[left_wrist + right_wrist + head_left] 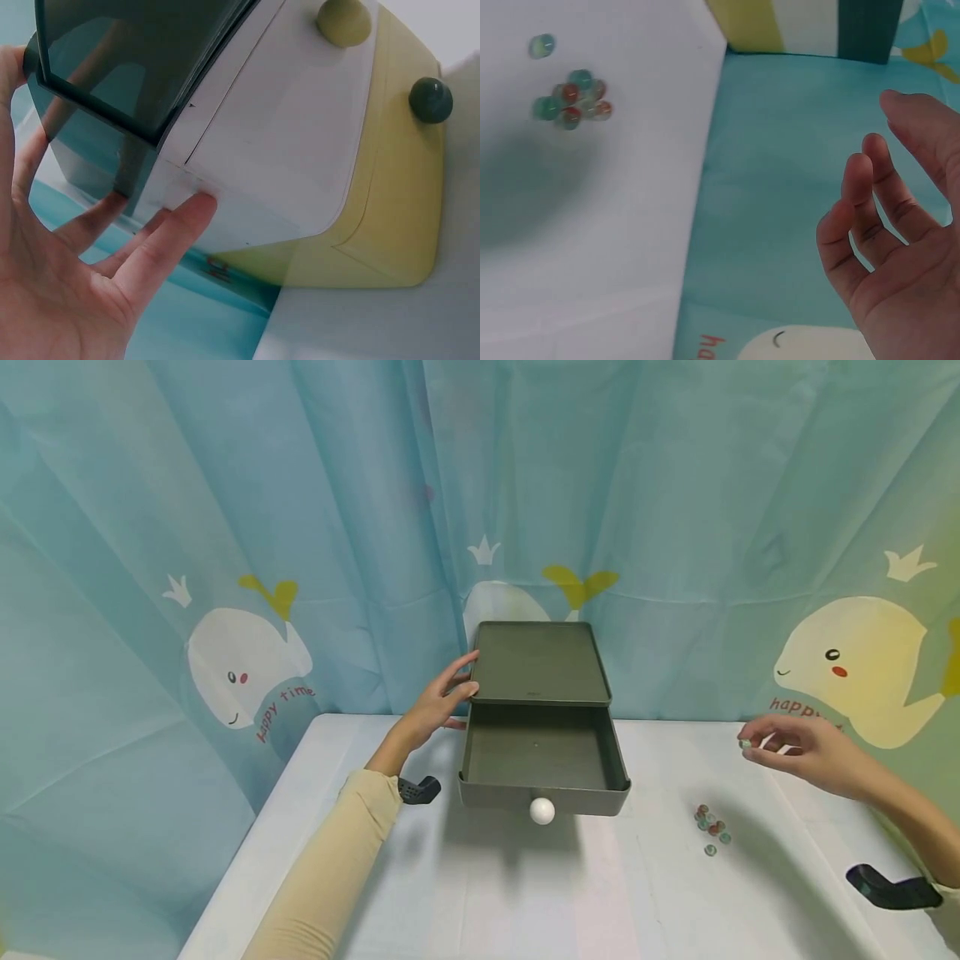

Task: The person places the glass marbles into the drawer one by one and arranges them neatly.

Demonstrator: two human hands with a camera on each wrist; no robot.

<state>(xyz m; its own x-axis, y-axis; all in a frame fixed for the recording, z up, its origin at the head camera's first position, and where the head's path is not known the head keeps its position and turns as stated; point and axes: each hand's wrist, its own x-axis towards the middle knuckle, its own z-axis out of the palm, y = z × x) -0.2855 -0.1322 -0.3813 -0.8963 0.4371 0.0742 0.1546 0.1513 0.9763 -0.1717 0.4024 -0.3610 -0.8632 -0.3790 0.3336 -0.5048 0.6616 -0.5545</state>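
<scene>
Along the left side of the drawer unit [540, 664], the left hand [433, 703] rests with its fingers spread, touching the wall; the top drawer [536, 762] stands pulled out, its white knob [542, 811] facing the wearer; well to the right, above the desk [637, 893], the right hand [806, 753] pinches one small marble [745, 743] between its thumb and fingers; below it, a cluster of red and green marbles [713, 830] lies on the desk, with a single marble [710, 850] just beside; behind hangs a blue whale-print curtain [360, 485].
</scene>
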